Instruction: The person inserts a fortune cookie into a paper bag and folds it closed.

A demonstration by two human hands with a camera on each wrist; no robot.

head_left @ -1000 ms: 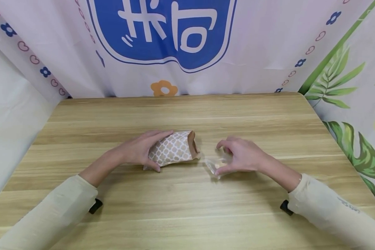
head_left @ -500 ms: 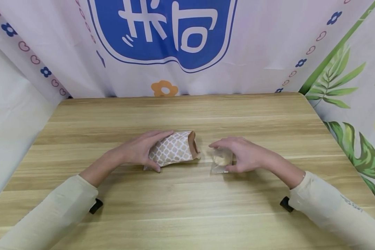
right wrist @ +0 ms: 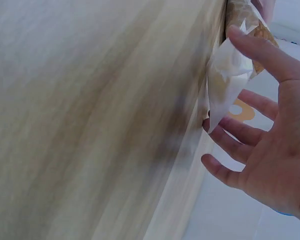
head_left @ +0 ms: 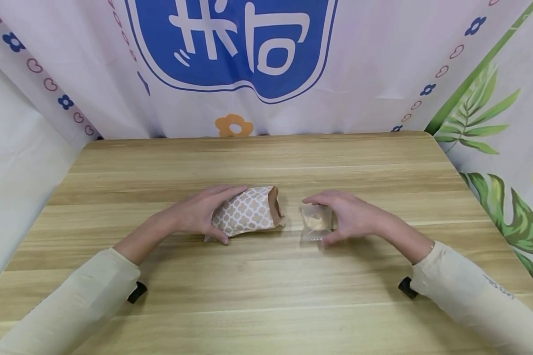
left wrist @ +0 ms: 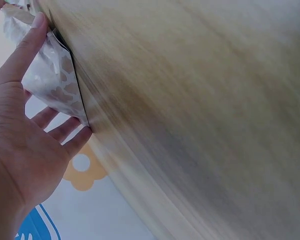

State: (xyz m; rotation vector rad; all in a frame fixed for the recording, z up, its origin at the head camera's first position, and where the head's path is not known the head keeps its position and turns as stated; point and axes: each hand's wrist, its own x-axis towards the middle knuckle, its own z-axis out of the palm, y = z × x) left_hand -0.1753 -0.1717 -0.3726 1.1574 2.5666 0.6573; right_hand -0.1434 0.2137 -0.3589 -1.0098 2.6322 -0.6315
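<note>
On the wooden table [head_left: 266, 291] lies a small paper bag [head_left: 244, 212] with a tan and white lattice print, its brown open mouth facing right. My left hand [head_left: 197, 212] holds the bag's left end, thumb on the near side and fingers along the far side. Just right of the mouth, apart from it, is a small clear packet [head_left: 317, 222] with something pale yellow inside; its kind is unclear. My right hand [head_left: 353, 217] curves round this packet. In the right wrist view, the thumb [right wrist: 255, 45] is at the packet's upper part and fingertips meet its lower corner.
A white cloth backdrop [head_left: 360, 74] with a blue emblem hangs behind the table's far edge. Leaf-printed cloth [head_left: 506, 197] borders the right side, and a plain white cloth [head_left: 18, 158] the left. Black straps [head_left: 136, 292] show under the sleeves.
The packet was tilted under my right hand one second ago; it now lies flatter, squared towards the bag. My right hand shifted slightly around it. The left hand and bag stayed still.
</note>
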